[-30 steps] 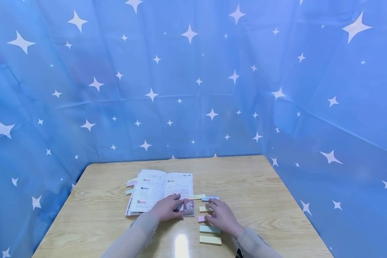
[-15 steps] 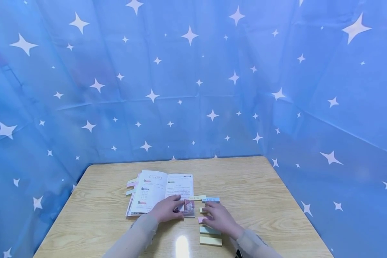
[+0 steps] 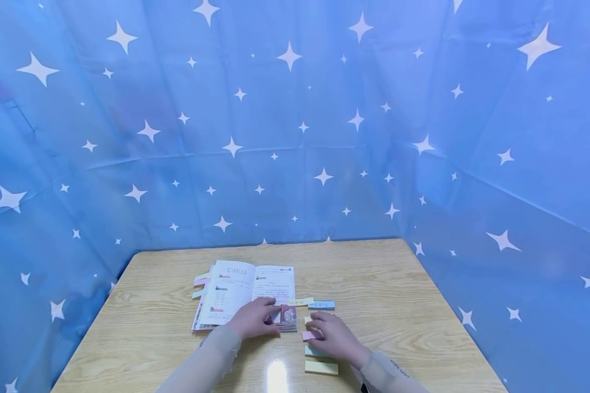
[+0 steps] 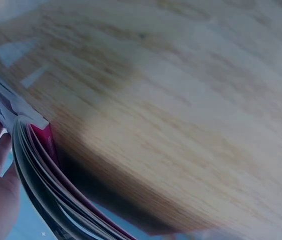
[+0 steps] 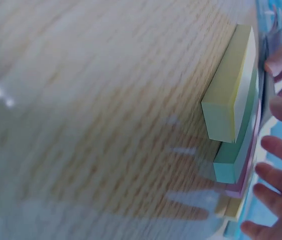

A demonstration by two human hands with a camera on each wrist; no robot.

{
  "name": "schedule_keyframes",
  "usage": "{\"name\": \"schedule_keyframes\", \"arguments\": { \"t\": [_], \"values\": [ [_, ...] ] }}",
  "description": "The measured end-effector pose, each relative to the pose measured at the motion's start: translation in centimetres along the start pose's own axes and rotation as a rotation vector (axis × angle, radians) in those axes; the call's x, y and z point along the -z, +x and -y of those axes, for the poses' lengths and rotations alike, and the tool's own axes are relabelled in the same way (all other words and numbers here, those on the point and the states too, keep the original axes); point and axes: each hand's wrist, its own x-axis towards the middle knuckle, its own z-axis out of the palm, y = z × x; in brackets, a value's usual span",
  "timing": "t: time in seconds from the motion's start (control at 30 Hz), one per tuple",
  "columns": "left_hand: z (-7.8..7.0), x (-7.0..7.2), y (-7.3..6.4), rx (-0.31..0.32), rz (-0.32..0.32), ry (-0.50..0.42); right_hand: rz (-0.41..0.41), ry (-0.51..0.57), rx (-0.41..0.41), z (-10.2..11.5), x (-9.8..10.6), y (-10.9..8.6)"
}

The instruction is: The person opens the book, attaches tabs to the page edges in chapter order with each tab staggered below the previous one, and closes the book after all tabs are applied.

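Note:
An open book [image 3: 233,286] lies on the table, printed pages up. My left hand [image 3: 253,318] rests on the lower part of its right page with the fingers spread, beside a dark red picture. From that page's right edge sticks out a yellow sticky flag [image 3: 300,301] with handwriting. My right hand [image 3: 335,335] hovers over a column of sticky note pads, fingers loosely bent around the pink pad [image 3: 311,335]. The right wrist view shows those fingertips spread just above the pads. A blue pad [image 3: 322,305] with handwriting lies beyond the hand; a green pad [image 3: 314,351] is partly under it.
Nearest the person lies a yellow pad [image 3: 322,368]. Another yellow pad [image 3: 307,320] is mostly hidden by the right hand. Several coloured flags [image 3: 200,286] stick out of the book's left side. A blue star-patterned curtain [image 3: 295,136] stands behind the wooden table [image 3: 373,273].
My right hand has drawn back slightly toward me from the blue pad, uncovering it, and its fingers now lie around the pink pad. My left hand stays on the book.

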Motion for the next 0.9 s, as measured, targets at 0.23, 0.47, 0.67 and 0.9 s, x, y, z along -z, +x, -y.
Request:
{"name": "schedule_keyframes", "arguments": {
  "t": [0.23,0.47,0.67,0.9],
  "values": [
    [0.6,-0.1,0.4,0.001,0.006,-0.013,-0.005,-0.015,0.023,-0.1,-0.1,0.2],
    [0.8,1.1,0.5,-0.026,0.013,-0.125,0.010,-0.007,0.013,-0.2,-0.1,0.6],
    [0.7,1.5,0.5,-0.037,-0.003,-0.167,0.031,-0.013,0.012,0.1,-0.1,1.1],
    [0.3,1.3,0.1,-0.055,-0.104,-0.049,0.050,-0.008,0.054,0.9,-0.5,1.6]
  ]
}}
